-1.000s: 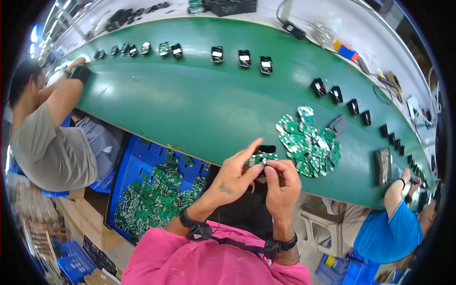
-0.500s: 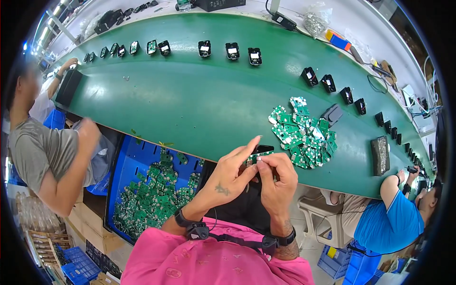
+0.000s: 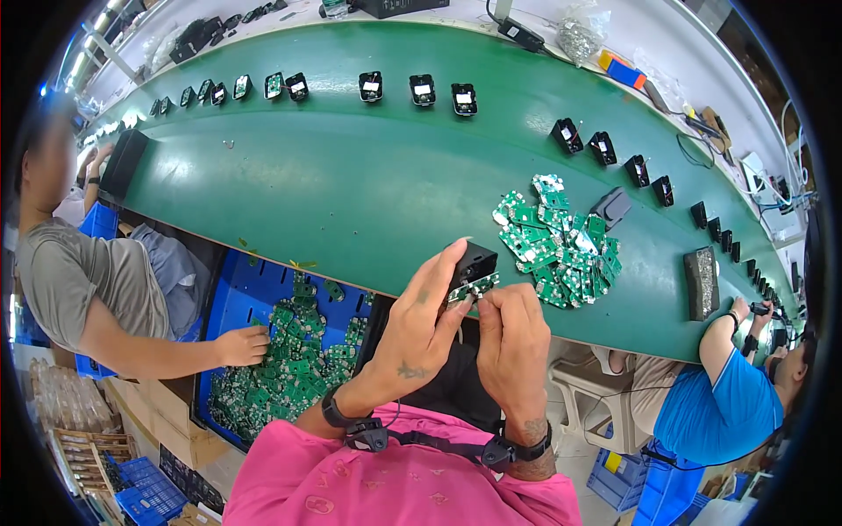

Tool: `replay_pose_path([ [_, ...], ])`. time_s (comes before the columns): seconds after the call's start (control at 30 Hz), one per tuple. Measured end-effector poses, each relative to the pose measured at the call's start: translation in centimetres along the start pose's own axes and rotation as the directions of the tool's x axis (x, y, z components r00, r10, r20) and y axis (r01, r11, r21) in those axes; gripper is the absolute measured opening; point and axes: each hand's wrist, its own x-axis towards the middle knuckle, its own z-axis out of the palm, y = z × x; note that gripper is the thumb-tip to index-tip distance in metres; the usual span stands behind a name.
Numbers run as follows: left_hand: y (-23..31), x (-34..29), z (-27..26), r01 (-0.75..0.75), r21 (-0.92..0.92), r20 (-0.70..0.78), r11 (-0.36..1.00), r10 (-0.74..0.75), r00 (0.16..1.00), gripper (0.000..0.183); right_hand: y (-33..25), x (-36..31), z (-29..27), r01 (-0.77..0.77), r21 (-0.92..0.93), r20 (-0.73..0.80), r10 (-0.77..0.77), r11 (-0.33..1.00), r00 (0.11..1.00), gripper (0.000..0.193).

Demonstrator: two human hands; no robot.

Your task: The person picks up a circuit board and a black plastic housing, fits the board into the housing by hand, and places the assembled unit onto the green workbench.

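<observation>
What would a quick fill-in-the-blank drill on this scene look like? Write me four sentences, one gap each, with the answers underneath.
1. The left hand holds a case coloured ____.
2. The right hand has its fingertips close to a green circuit ____.
3. A heap of circuit boards lies on a bench coloured ____.
4. A co-worker's hand reaches into a bin coloured ____.

Missing words: black; board; green; blue.

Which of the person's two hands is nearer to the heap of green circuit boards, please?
The right hand is nearer: it is just below and left of the heap in the picture. The left hand is farther left, holding a black housing.
</observation>
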Motion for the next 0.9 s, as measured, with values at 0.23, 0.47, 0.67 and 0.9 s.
replay_pose_path([
  [0.23, 0.8, 0.0, -0.2, 0.084, -0.087, 0.067, 0.993, -0.078, 0.995, 0.056, 0.4, 0.1, -0.3, 0.02, 0.008, 0.024, -0.02, 1.0, 1.0, 0.002],
  [0.47, 0.7, 0.4, -0.1, 0.004, 0.004, 0.091, 1.0, -0.005, 0.996, 0.059, 0.5, 0.1, -0.6, -0.005, -0.043, 0.066, 0.007, 0.999, 0.998, 0.002],
  [0.67, -0.1, -0.4, -0.1, 0.012, 0.196, 0.089, 0.981, -0.03, 0.996, 0.061, 0.4, 0.3, -0.6, 0.013, -0.156, 0.225, 0.023, 0.988, 0.974, 0.011],
  [0.9, -0.5, -0.6, 1.0, -0.038, 0.219, 0.184, 0.975, -0.003, 0.983, 0.078, 0.5, -0.4, -0.8, -0.009, -0.147, 0.158, 0.032, 0.989, 0.987, 0.004],
])
